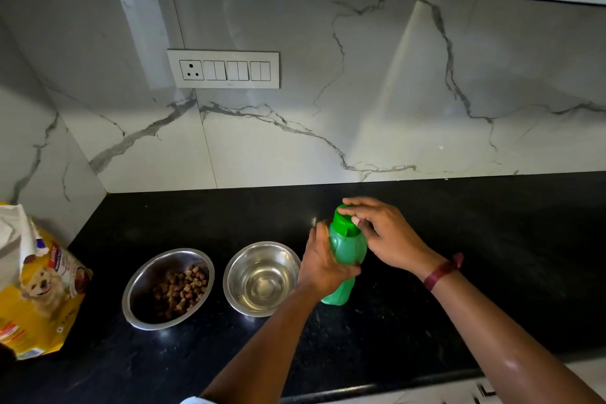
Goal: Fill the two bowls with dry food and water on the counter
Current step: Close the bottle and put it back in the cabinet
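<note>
Left hand point(323, 261) grips the bottle point(346, 249). Right hand point(382, 229) pinches its cap point(344, 221). Kibble bowl point(168, 289) and water bowl point(261, 279) sit alongside.

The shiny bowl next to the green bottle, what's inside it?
Clear water, and the bowl shows its shiny bottom through it. Nothing covers the inside; only the right rim is partly hidden by the left hand holding the green bottle.

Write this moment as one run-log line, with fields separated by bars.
left hand grips green bottle | right hand pinches cap | left bowl: kibble | right bowl: water | food bag: far left
</note>
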